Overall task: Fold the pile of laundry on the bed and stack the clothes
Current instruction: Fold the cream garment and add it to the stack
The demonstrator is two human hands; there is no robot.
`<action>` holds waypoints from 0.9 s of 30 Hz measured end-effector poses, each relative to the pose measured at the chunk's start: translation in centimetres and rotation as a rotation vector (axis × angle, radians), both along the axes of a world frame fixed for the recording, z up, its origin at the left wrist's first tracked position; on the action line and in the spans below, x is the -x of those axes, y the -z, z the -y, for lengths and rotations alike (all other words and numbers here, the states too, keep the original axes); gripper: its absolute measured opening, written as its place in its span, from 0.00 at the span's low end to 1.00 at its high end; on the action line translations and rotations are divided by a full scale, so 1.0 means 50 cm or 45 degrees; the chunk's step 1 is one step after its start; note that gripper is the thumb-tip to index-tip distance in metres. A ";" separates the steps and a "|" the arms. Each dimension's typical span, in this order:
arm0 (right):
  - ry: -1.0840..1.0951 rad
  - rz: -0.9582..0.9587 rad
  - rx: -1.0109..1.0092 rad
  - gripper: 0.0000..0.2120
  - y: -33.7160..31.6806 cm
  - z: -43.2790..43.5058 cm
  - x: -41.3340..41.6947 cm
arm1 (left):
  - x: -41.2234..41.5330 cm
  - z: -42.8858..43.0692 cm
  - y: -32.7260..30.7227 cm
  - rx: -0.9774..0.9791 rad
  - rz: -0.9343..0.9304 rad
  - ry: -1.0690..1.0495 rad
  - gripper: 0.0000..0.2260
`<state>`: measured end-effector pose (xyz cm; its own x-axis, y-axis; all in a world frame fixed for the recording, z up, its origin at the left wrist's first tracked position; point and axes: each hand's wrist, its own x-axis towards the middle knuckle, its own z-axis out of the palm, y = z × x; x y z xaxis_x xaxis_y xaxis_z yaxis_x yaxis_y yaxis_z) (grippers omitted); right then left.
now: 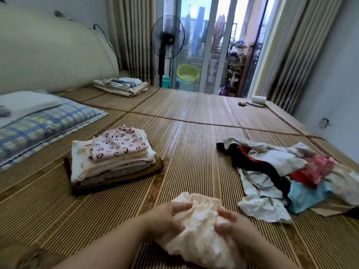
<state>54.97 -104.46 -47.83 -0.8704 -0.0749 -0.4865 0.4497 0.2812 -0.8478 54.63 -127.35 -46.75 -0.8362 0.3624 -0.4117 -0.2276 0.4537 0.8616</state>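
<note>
Both hands, left hand (167, 220) and right hand (236, 228), grip the bunched peach garment (198, 230); uneven folding risks toppling the stack (112, 160).

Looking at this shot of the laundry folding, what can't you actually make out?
- Peach garment: kind unclear, bunched in the left hand and right hand.
- Folded stack: lower pieces covered by those above.
- Unfolded pile: item count hidden by overlap.
- Small items beside the white roll: too small.
</note>
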 end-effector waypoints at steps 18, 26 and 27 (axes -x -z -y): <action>-0.624 -0.923 -0.403 0.41 -0.260 0.555 0.383 | 0.208 0.448 -0.175 -0.175 -0.611 -0.757 0.35; -0.803 -0.794 -1.243 0.44 -0.130 0.621 0.496 | 0.324 0.464 -0.095 1.174 -0.597 -0.532 0.51; -0.816 -0.738 -1.232 0.44 -0.119 0.616 0.500 | 0.335 0.469 -0.083 1.152 -0.604 -0.462 0.49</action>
